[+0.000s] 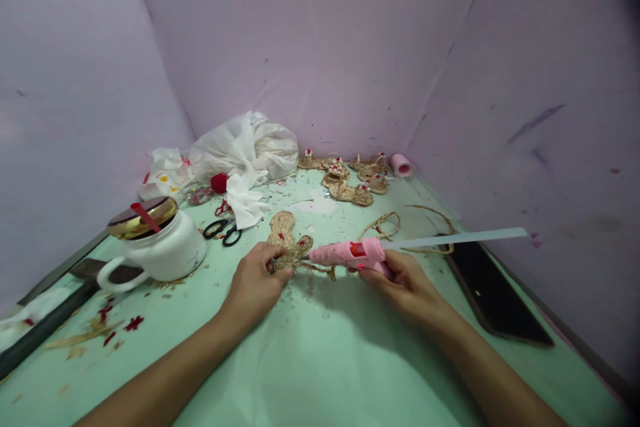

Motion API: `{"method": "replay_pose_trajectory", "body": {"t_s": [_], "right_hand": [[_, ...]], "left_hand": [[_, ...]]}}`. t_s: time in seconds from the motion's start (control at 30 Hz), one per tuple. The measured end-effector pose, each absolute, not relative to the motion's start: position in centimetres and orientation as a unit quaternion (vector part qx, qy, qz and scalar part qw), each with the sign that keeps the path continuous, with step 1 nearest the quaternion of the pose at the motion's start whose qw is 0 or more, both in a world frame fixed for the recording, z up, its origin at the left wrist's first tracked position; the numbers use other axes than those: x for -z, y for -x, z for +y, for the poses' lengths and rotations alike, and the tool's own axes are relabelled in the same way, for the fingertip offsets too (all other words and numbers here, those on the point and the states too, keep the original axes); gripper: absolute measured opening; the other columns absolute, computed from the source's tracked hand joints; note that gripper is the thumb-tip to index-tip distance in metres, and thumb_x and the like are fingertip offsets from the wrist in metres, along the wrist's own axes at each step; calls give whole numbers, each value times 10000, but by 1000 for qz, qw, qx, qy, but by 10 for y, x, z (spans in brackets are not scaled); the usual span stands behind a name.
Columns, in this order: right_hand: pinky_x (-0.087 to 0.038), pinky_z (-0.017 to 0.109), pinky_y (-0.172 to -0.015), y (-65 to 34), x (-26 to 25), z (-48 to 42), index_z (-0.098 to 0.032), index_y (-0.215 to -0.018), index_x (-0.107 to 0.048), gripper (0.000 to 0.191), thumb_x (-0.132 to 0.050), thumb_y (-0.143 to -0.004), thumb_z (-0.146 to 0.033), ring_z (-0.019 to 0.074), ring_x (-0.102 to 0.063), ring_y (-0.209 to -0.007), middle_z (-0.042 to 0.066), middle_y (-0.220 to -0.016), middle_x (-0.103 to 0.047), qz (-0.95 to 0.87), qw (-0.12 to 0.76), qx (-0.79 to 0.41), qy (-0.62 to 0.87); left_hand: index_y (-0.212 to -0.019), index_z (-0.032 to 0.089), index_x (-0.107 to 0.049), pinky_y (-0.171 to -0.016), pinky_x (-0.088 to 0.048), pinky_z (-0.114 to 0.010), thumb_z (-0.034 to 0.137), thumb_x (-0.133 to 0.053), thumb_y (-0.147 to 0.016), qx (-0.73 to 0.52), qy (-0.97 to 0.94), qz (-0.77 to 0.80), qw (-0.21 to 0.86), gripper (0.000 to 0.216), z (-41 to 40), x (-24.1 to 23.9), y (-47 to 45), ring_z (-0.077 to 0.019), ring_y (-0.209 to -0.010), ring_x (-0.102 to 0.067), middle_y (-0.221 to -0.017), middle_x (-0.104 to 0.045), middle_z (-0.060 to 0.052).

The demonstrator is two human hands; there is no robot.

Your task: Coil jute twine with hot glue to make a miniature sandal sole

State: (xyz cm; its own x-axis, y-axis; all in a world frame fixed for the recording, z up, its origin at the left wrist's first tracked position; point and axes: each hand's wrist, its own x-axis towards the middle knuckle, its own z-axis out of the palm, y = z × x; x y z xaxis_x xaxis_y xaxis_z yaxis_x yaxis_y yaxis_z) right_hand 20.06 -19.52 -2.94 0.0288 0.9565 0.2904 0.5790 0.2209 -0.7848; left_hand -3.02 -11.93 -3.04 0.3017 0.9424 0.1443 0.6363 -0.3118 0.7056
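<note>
My left hand (260, 280) pinches a small coiled piece of braided straw rope (299, 250), its fingers closed on the near end. My right hand (407, 283) is wrapped round the handle of a pink glue gun (345, 252), whose nozzle points left at the rope piece, close to or touching it. A long whitish glue stick (460, 238) juts out of the gun's back to the right. Just beyond my left hand lies a sole-shaped woven straw piece (281, 223) with a small red mark. A loose rope tail (320, 269) hangs below the nozzle.
At left stand a white mug (175, 247) with a gold lid and a hammer (55, 313). Scissors (223, 232), white plastic bags (245, 147) and finished-looking straw slippers (347, 187) lie farther back. A dark phone (495, 293) and a rope length (430, 210) are at right.
</note>
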Motion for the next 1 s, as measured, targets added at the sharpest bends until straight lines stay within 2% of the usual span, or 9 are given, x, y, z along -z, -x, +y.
{"method": "replay_pose_trajectory", "body": {"t_s": [0.1, 0.33, 0.63, 0.87, 1.0], "right_hand": [[-297, 230, -453, -200, 30, -196, -180, -651, -574, 257, -531, -808, -378, 113, -375, -506, -28, -555, -444, -669, 410, -213, 583], [-279, 231, -455, -199, 33, -196, -191, -658, -562, 228, -528, -807, -360, 111, -347, -492, -46, -539, -373, -685, 405, -176, 579], [-341, 243, -493, -201, 33, -196, -170, -795, -626, 246, -517, -823, -388, 131, -418, -535, -21, -595, -484, -676, 396, -208, 585], [-316, 238, -465, -200, 32, -196, -176, -743, -615, 235, -534, -806, -388, 122, -386, -498, -41, -542, -425, -678, 404, -190, 585], [-333, 243, -483, -201, 34, -196, -179, -765, -608, 224, -524, -818, -379, 128, -403, -519, -33, -571, -450, -676, 404, -199, 583]], "left_hand": [[-904, 187, -689, -624, -434, -266, 186, -607, -661, -299, -757, 508, 284, 256, -120, 31, 29, -134, -648, -498, -842, -582, -20], [-848, 176, -687, -571, -433, -248, 169, -617, -628, -339, -739, 490, 315, 231, -122, 30, 26, -118, -601, -480, -773, -565, -8], [-846, 162, -686, -587, -428, -256, 161, -622, -625, -338, -736, 490, 322, 230, -120, 29, 26, -118, -604, -482, -791, -572, -13], [-827, 181, -690, -572, -409, -246, 173, -620, -626, -339, -736, 487, 325, 213, -121, 30, 26, -123, -609, -487, -774, -570, -3], [-836, 169, -692, -570, -412, -246, 174, -630, -619, -344, -731, 488, 330, 225, -120, 30, 26, -115, -589, -472, -759, -559, 1]]}}
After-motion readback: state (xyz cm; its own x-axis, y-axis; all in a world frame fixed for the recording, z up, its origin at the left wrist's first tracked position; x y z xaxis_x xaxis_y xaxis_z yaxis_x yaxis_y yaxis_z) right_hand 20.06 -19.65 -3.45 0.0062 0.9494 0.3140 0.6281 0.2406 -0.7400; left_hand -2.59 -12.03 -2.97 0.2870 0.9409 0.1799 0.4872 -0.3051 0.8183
